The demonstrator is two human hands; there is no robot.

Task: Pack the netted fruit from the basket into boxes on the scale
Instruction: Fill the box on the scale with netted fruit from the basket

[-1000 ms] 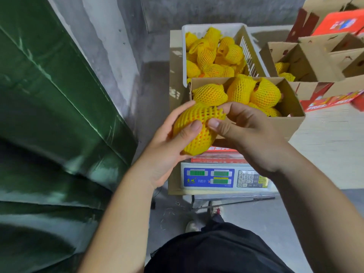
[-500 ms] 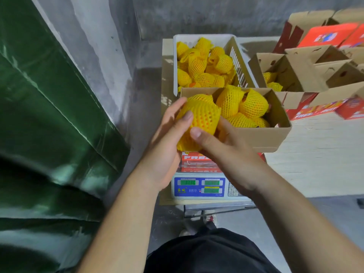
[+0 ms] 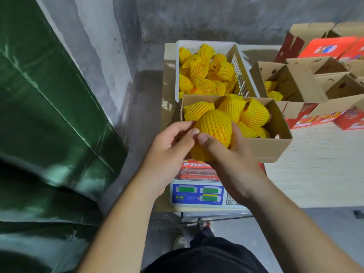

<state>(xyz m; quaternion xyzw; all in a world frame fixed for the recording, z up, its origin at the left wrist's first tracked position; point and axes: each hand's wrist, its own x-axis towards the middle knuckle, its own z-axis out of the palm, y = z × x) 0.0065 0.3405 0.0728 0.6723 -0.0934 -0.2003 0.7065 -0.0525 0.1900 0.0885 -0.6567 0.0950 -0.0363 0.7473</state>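
A fruit in yellow foam netting (image 3: 214, 127) is held over the near left corner of the open cardboard box (image 3: 275, 146) that stands on the scale (image 3: 197, 194). My left hand (image 3: 169, 148) pinches the netting at the fruit's left side. My right hand (image 3: 228, 160) grips the fruit from below and the right, thumb on its front. Several netted fruits (image 3: 254, 113) lie in the box. Behind it, the white basket (image 3: 239, 64) holds several more netted fruits (image 3: 202, 75).
A green tarpaulin (image 3: 49, 115) fills the left. To the right are open cardboard boxes (image 3: 291, 81), one with netted fruit, and red printed cartons (image 3: 331, 46) on a pale table (image 3: 315, 164). A concrete wall (image 3: 216, 16) stands behind.
The fruit has moved up and forward from in front of the box to over its near left corner. My left thumb has slid off the fruit's front to its left edge.
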